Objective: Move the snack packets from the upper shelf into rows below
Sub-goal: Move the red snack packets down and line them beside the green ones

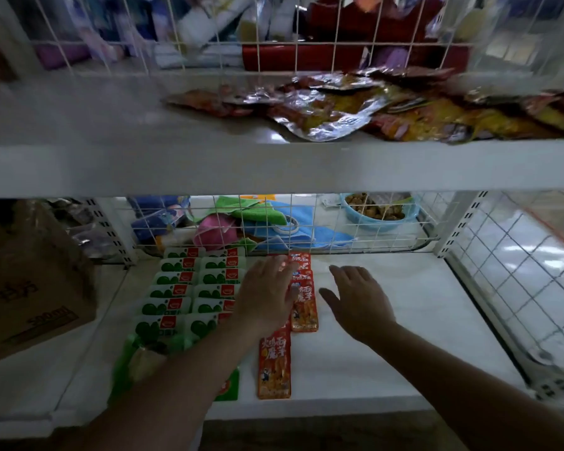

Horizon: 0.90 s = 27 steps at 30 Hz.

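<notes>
Left hand (264, 297) touches red packets (305, 309) — right hand (360, 304) (spread).

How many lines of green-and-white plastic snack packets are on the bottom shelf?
2. The left line runs front to back on the white lower shelf; the right line lies against it, beside the red foil packets. The left forearm hides their front ends.

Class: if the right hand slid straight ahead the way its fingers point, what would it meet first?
Probably the wire grid at the shelf's back; the right hand might graze the red packets first; depth is unclear.
</notes>
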Each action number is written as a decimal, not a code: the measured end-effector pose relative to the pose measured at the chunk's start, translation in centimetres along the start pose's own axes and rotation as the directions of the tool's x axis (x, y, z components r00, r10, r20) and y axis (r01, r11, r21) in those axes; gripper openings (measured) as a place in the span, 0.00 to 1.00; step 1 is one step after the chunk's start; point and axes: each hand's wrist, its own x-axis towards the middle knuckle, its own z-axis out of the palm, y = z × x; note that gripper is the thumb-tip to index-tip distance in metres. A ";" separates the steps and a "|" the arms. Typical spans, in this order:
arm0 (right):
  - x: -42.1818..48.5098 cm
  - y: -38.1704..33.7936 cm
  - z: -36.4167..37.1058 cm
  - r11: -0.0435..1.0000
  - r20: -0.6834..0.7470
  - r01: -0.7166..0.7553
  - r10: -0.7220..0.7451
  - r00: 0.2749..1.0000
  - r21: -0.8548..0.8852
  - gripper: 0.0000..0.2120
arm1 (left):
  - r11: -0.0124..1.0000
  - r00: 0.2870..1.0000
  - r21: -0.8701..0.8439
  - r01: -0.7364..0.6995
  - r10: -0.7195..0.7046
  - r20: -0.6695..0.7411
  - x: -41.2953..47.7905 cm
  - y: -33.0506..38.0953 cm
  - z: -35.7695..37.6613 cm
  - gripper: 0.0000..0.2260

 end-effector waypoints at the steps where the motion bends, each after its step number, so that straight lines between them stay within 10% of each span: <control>1: -0.5 0.0 -0.9 0.999 -0.026 0.038 -0.039 0.999 -0.038 0.29 | 0.999 1.000 0.026 -0.024 0.024 -0.002 -0.7 0.5 -0.8 0.22; 27: -12.9 -5.3 -21.4 0.943 -0.256 0.206 -0.274 0.927 -0.263 0.30 | 0.976 0.968 0.187 -0.114 0.151 -0.199 -12.4 8.1 -20.7 0.29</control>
